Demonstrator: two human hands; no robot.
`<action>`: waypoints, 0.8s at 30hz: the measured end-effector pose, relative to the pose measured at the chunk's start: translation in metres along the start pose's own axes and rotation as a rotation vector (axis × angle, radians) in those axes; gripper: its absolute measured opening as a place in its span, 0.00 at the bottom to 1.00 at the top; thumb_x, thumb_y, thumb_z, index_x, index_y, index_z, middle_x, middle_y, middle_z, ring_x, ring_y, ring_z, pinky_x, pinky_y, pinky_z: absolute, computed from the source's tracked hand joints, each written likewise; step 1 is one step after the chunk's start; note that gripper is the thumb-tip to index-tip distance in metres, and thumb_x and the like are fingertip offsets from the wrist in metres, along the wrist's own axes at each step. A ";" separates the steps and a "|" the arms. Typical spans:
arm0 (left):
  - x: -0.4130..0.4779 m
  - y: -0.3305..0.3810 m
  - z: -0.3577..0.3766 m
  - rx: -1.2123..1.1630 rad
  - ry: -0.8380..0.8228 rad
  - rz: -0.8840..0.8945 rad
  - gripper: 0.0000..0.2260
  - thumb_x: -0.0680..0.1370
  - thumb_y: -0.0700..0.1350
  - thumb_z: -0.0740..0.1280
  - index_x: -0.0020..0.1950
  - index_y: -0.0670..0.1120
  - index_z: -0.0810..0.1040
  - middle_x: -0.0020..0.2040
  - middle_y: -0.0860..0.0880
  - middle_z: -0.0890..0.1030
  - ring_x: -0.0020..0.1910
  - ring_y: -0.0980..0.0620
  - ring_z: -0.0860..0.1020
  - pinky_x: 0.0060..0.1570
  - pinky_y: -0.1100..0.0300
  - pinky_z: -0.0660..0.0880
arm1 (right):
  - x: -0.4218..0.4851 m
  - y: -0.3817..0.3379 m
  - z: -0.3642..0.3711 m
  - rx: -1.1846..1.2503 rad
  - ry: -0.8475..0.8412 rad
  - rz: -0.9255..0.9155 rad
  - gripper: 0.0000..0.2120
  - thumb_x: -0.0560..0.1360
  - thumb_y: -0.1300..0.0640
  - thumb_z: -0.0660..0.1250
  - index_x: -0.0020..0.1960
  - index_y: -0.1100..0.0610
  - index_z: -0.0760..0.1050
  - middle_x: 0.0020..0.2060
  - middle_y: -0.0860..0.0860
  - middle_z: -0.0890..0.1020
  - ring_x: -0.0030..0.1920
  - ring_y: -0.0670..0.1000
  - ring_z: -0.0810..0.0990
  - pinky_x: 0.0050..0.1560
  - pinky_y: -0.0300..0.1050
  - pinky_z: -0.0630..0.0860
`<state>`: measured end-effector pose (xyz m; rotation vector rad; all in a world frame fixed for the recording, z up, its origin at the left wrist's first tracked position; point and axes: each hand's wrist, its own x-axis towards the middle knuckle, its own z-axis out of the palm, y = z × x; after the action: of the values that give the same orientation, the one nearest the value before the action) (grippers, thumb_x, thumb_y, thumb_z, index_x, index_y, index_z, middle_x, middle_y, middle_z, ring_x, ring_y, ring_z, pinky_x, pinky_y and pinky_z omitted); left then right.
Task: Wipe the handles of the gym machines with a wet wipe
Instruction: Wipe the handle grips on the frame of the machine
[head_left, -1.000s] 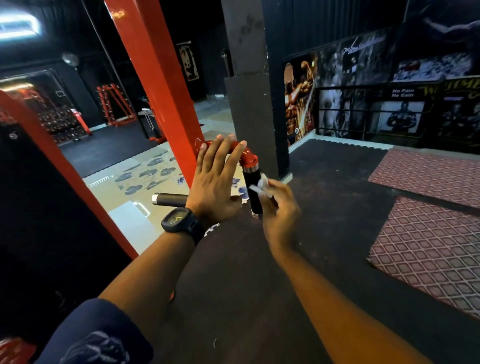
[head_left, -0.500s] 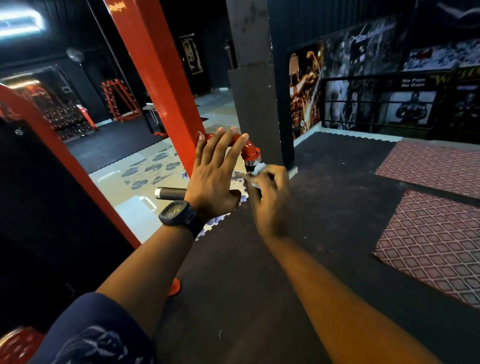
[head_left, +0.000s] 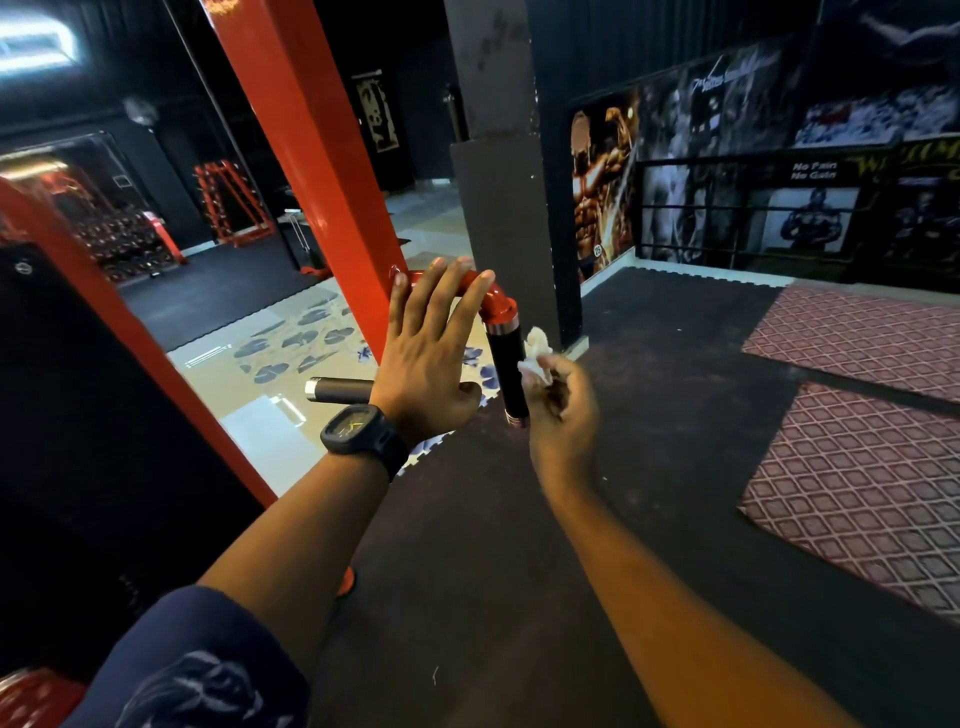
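A red machine arm (head_left: 496, 299) bends down into a vertical black handle (head_left: 509, 371) with silver end rings. A second black handle (head_left: 337, 391) sticks out horizontally to the left, partly hidden behind my left hand. My left hand (head_left: 431, 358) lies flat with straight fingers against the red arm, a black watch on its wrist. My right hand (head_left: 563, 410) pinches a crumpled white wet wipe (head_left: 535, 353) just right of the vertical handle, at its upper half. Whether the wipe touches the handle is unclear.
A thick red frame post (head_left: 311, 145) rises behind the handles, and a dark square pillar (head_left: 504, 208) stands right of it. Black rubber flooring lies below, with red patterned mats (head_left: 857, 467) to the right. A black railing (head_left: 753, 208) and posters line the far wall.
My right hand has shifted from in front of the vertical handle to its right side, baring the black grip. My left hand stays on the red arm.
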<state>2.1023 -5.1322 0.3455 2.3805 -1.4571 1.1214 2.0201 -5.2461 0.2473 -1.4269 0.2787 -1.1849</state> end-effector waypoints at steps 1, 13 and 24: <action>-0.001 0.000 0.001 0.000 0.003 0.001 0.49 0.62 0.45 0.72 0.80 0.47 0.53 0.80 0.43 0.56 0.80 0.43 0.48 0.78 0.40 0.42 | 0.004 -0.006 0.001 -0.005 0.007 -0.030 0.13 0.80 0.57 0.68 0.63 0.53 0.76 0.58 0.53 0.80 0.59 0.49 0.80 0.56 0.37 0.78; 0.000 0.003 -0.001 -0.003 0.000 -0.011 0.51 0.61 0.45 0.73 0.80 0.48 0.52 0.79 0.41 0.58 0.80 0.41 0.50 0.77 0.37 0.44 | 0.036 -0.019 -0.009 -0.099 -0.269 0.098 0.14 0.82 0.52 0.61 0.64 0.55 0.77 0.55 0.49 0.83 0.57 0.46 0.81 0.54 0.39 0.79; 0.001 0.004 -0.004 -0.014 -0.004 -0.018 0.50 0.61 0.44 0.73 0.80 0.48 0.52 0.79 0.42 0.59 0.79 0.41 0.50 0.77 0.36 0.45 | 0.015 0.010 -0.020 -0.247 -0.132 -0.097 0.11 0.78 0.58 0.70 0.59 0.61 0.81 0.52 0.53 0.84 0.53 0.49 0.83 0.52 0.51 0.82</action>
<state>2.0977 -5.1328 0.3476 2.3824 -1.4374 1.0994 2.0162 -5.2718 0.2421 -1.7439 0.2734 -1.1573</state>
